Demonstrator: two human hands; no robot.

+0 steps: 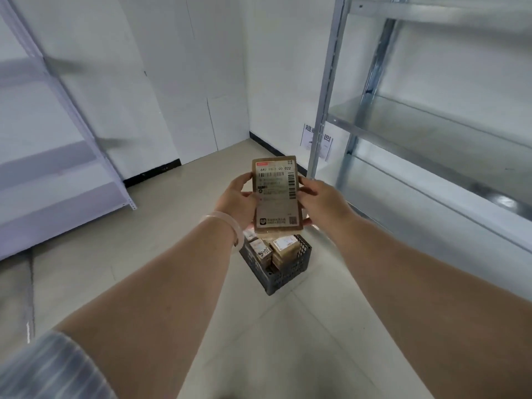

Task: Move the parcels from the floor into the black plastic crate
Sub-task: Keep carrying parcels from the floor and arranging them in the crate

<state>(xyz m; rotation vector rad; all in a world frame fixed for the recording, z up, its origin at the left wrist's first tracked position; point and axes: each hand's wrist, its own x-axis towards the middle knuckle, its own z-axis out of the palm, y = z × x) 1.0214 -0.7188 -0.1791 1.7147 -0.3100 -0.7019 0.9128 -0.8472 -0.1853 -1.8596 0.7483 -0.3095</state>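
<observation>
While we hold the brown parcel (277, 195) upright, label facing us, our left hand (237, 201) clasps its left edge and our right hand (318, 198) its right edge, both closed on it. It hangs in the air above the black plastic crate (283, 272), which stands on the tiled floor (259, 341) beside the metal shelving (431, 139) and already holds several boxed parcels (283, 246). To do this step well, we judge that we should bring the parcel low over the crate, turn it flat or on edge to suit whatever gap remains, and release only once it rests on the others. Dropping it from this height risks a bounce out.
</observation>
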